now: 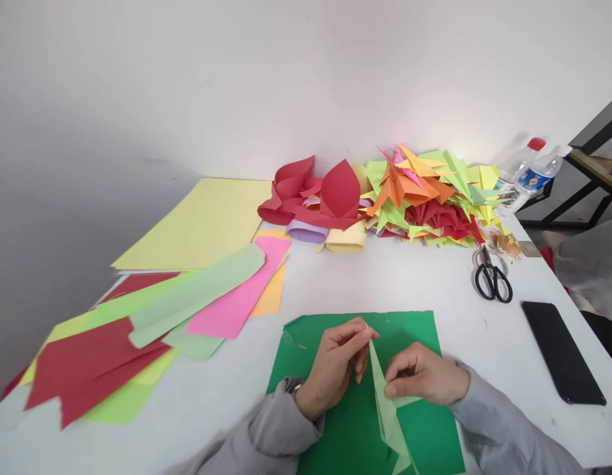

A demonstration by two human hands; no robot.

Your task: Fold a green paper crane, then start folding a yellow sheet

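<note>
A pale green folded paper (pixel 386 417) with narrow pointed parts is held between my two hands above a green sheet (pixel 424 336). My left hand (pixel 338 366) pinches its upper tip between thumb and fingers. Lower down on the right side, my right hand (pixel 424 374) grips a fold of the same paper between thumb and forefinger. The paper's lower end reaches the bottom of the view.
Loose coloured sheets (pixel 95 363) lie at left, before a pale yellow stack (pixel 206 221). Curled red paper (pixel 340 191) and a pile of folded paper pieces (pixel 419 191) line the wall. Scissors (pixel 492 280), a black phone (pixel 563 353) and plastic bottles (pixel 531 175) are at right.
</note>
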